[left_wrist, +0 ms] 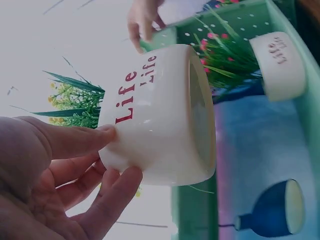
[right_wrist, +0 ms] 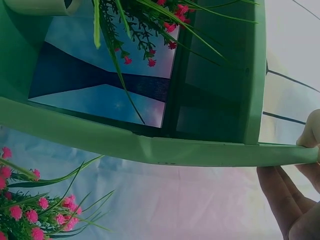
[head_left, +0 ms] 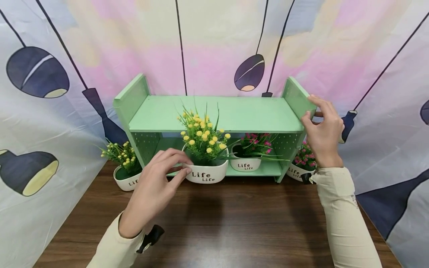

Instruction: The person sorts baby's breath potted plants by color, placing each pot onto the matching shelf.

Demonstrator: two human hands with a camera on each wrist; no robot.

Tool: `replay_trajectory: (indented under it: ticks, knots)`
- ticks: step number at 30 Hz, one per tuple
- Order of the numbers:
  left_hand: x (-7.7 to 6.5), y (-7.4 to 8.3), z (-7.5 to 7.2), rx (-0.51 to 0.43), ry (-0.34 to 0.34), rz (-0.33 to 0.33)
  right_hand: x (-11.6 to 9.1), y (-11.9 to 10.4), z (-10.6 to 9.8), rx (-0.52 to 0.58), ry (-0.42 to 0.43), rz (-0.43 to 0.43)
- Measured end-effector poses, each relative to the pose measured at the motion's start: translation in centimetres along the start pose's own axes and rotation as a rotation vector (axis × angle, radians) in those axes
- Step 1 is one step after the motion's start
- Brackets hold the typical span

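My left hand (head_left: 155,186) pinches the left end of a white oval flowerpot (head_left: 207,175) lettered "Life", planted with yellow artificial flowers (head_left: 202,136). The pot is raised in front of the green two-tier shelf (head_left: 214,113), overlapping its lower opening. In the left wrist view the thumb and fingers hold the flowerpot (left_wrist: 155,115) near its rim, its underside facing the shelf's side of the picture. At the shelf's right end, my right hand (head_left: 325,128) grips the upper side panel (head_left: 298,95). Thumb and fingers straddle that panel's edge in the right wrist view.
A pink-flowered pot (head_left: 246,163) sits on the lower shelf board, right of the held one. On the brown table (head_left: 234,230), a yellow-flowered pot (head_left: 126,183) stands left of the shelf and another pink-flowered pot (head_left: 298,173) right of it. A patterned curtain (head_left: 214,48) hangs behind.
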State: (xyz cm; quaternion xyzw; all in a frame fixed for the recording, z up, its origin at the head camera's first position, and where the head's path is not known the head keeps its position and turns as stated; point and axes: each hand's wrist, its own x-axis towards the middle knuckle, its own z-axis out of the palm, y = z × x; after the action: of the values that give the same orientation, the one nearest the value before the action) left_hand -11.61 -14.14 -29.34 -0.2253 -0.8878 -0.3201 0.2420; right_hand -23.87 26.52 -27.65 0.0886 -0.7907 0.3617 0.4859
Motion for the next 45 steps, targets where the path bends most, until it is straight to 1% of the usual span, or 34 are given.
replay_trajectory:
  ticks: [5, 10, 13, 17, 22, 29, 36, 41, 45]
  knots:
    - [1.6, 1.7, -0.5, -0.042, 0.001, 0.024, -0.1, 0.1, 0.0, -0.014, 0.002, -0.009]
    - [3.4, 3.0, -0.7, -0.080, 0.000, 0.063, -0.2, 0.2, 0.0, -0.022, 0.012, -0.014]
    - [4.5, 3.5, -0.6, -0.118, -0.007, 0.070, -0.2, 0.2, 0.0, -0.021, 0.012, -0.014]
    - [6.1, 4.0, -0.6, -0.177, -0.005, 0.058, -0.2, 0.3, 0.1, -0.011, 0.006, -0.011]
    - [8.1, 4.6, -0.4, -0.193, 0.021, 0.067, -0.1, 0.4, 0.3, 0.000, 0.005, -0.018]
    - [10.8, 5.0, 0.9, -0.242, 0.035, 0.068, 0.0, 0.4, 0.4, -0.001, 0.018, -0.029]
    - [13.4, 5.1, 2.5, -0.259, 0.039, 0.084, 0.0, 0.3, 0.4, -0.003, 0.024, -0.028]
    - [15.1, 5.1, 3.7, -0.241, 0.018, 0.076, 0.0, 0.3, 0.3, -0.002, 0.026, -0.021]
    - [16.2, 4.8, 4.9, -0.228, 0.001, 0.061, -0.1, 0.3, 0.3, -0.004, 0.024, -0.015]
